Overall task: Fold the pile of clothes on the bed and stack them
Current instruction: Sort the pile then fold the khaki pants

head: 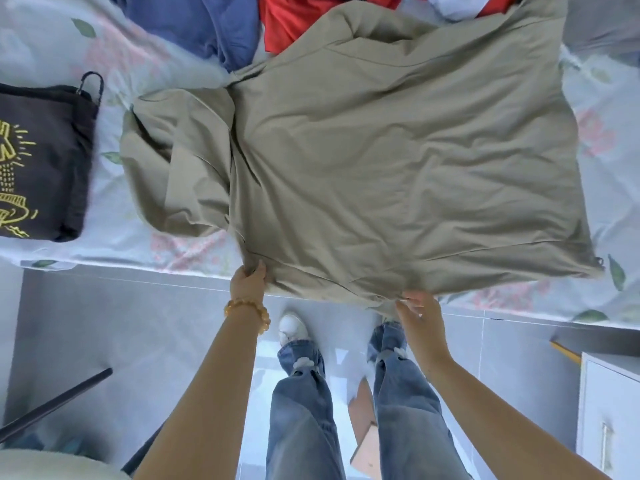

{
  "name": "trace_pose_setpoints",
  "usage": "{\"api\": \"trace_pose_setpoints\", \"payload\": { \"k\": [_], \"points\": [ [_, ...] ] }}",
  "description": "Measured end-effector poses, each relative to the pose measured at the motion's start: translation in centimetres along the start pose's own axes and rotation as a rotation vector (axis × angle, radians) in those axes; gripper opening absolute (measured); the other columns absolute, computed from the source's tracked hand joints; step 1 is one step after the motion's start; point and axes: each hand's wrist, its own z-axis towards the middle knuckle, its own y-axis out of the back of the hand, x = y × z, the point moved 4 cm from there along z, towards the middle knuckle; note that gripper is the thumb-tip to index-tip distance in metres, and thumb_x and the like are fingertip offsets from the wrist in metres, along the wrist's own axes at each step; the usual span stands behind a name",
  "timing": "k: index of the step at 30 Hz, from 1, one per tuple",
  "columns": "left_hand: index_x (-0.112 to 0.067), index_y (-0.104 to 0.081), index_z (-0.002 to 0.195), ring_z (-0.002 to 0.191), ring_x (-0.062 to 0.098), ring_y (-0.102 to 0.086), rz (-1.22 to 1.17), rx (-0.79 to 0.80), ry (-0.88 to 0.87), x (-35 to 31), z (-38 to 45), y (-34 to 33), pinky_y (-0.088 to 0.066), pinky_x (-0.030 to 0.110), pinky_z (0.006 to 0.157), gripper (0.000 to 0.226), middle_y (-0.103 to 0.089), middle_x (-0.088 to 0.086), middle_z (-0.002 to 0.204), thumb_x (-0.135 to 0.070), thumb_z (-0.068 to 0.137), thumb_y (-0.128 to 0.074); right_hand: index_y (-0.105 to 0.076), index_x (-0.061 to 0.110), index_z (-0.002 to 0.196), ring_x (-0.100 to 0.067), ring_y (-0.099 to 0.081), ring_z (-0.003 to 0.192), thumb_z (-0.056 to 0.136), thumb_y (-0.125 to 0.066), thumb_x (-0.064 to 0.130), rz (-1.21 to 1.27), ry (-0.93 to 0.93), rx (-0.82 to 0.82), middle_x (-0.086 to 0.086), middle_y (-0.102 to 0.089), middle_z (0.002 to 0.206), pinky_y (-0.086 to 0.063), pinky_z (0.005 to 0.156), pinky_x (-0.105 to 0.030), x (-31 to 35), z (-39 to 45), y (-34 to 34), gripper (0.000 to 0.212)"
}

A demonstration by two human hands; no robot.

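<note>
Your left hand (250, 279) pinches the near hem of the khaki garment (381, 161), fingers curled into the cloth at the bed's near edge. Your right hand (420, 315) holds the same hem further right; its fingertips are tucked under the fabric, so the exact hold is hard to read. The garment lies spread over the floral bedsheet (104, 237), its left sleeve bunched. At the far edge a blue garment (204, 26) and a red garment (287, 26) are cut off by the frame and partly covered by the khaki cloth. A folded black garment (41, 161) with a yellow print sits far left, also cropped.
</note>
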Motion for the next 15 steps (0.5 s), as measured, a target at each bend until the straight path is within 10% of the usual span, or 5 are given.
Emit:
{"api": "trace_pose_setpoints", "payload": {
  "k": [5, 15],
  "points": [
    [-0.023, -0.052, 0.072, 0.071, 0.016, -0.040, -0.070, -0.038, -0.171, 2.2, -0.7, 2.7, -0.037, 0.032, 0.069, 0.027, -0.046, -0.006, 0.070, -0.031, 0.097, -0.053, -0.060, 0.017, 0.097, -0.020, -0.064, 0.088, 0.099, -0.053, 0.024, 0.685, -0.512, 0.003, -0.003, -0.065, 0.092, -0.050, 0.082, -0.034, -2.6, 1.2, 0.0, 0.010],
    [-0.027, -0.051, 0.120, 0.119, 0.007, -0.047, -0.219, 0.209, 0.196, 6.6, -1.8, 0.1, -0.030, 0.036, 0.108, 0.062, -0.055, -0.021, 0.124, -0.056, 0.071, -0.076, -0.058, 0.012, 0.110, -0.018, -0.069, 0.083, 0.093, -0.062, 0.040, 0.830, -0.380, -0.192, -0.005, -0.071, 0.094, -0.055, 0.084, -0.031, -2.4, 4.8, 9.1, 0.032]
  ]
}}
